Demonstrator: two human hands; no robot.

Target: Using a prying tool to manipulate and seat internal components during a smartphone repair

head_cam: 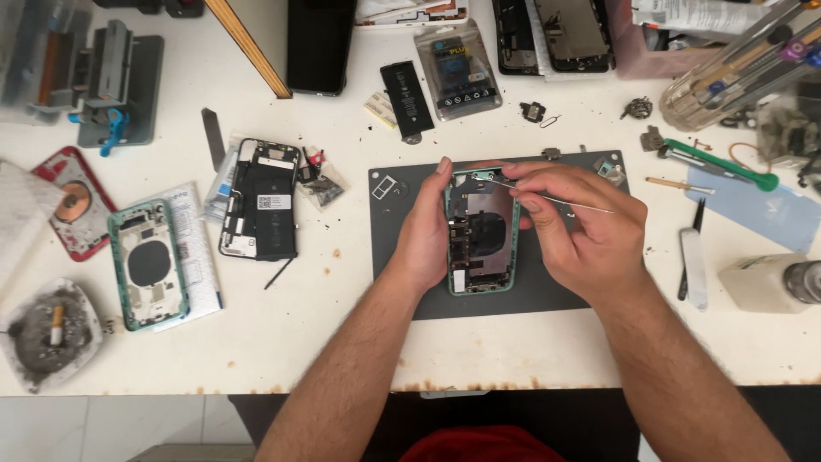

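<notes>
A green phone housing (pixel 481 235), opened with its insides up, lies on a dark grey work mat (pixel 393 231). My left hand (pixel 425 231) grips the housing along its left edge, thumb reaching over the top corner. My right hand (pixel 581 227) rests on its right side and pinches thin metal tweezers (pixel 556 198), whose tips point at the housing's top edge.
To the left lie a second green housing (pixel 147 263), an opened black phone (pixel 261 198), a red back cover (pixel 75 204) and an ashtray (pixel 47 334). A battery (pixel 407 100) lies behind the mat. Tools (pixel 714 160), a blue card (pixel 761 210) and a bottle (pixel 770 282) sit right.
</notes>
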